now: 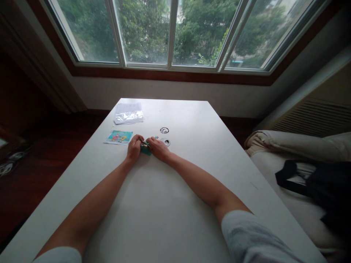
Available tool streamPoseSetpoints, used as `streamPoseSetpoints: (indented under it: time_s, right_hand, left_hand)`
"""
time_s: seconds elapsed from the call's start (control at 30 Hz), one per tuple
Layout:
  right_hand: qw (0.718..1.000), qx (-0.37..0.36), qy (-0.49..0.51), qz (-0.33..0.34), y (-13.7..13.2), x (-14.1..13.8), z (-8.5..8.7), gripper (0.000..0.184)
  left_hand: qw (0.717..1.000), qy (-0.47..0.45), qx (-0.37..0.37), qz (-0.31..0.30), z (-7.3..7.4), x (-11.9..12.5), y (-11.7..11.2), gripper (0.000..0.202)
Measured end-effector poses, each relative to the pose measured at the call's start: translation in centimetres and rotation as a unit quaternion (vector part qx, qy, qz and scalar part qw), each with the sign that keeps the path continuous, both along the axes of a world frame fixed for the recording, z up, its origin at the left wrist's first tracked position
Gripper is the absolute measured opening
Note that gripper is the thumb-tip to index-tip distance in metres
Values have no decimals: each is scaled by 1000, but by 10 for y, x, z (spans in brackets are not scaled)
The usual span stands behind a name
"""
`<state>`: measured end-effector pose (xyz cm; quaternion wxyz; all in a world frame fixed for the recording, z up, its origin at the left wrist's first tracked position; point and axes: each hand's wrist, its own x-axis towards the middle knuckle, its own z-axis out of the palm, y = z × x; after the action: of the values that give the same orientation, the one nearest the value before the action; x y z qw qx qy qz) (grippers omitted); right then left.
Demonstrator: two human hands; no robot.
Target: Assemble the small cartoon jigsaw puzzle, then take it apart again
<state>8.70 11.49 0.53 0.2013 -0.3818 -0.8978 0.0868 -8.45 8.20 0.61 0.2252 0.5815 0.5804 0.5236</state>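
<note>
Left hand (134, 147) and right hand (159, 148) are meeting on the white table (170, 204), fingers curling shut and gripping a small teal piece (145, 149) between them. Near disc (166, 142) is sitting just beside the right fingertips, far disc (164, 130) just beyond. Colourful card (120, 137) is lying near the left fingers, on their outer side. Clear plastic bag (128, 117) is lying farther out.

Soft daylight enters through the far window (170, 33) and falls on the white bench (170, 204), which shows a mild sheen and faint shadows under the forearms. The left floor and room corners are dark. Wide-angle distortion bends the edges; focus is slightly soft.
</note>
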Motion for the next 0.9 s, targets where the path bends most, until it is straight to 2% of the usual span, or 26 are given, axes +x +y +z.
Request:
streamPoseSetpoints:
  time_s: [0.1,0.3,0.47,0.67,0.83,0.9]
  right_hand:
    - [999,-13,33,-9,4,1,-3,22]
    - [984,-55,171,-10,18,2,-12,27]
    - [973,-80,218,-8,22,3,-15,41]
    - [969,-76,234,-36,21,3,-13,41]
    - [957,-82,279,13,21,4,-14,32]
    - [947,-93,305,36,22,5,-14,30]
  left_hand:
    - [999,39,1,-1,-1,1,1,21]
    - [990,139,7,-1,-5,2,4,21]
    - [988,153,10,-28,-9,1,7,31]
    - [988,153,24,-28,-9,3,4,39]
    - [977,212,14,-1,-5,-1,2,37]
    - [966,257,-3,-9,-2,-7,1,32]
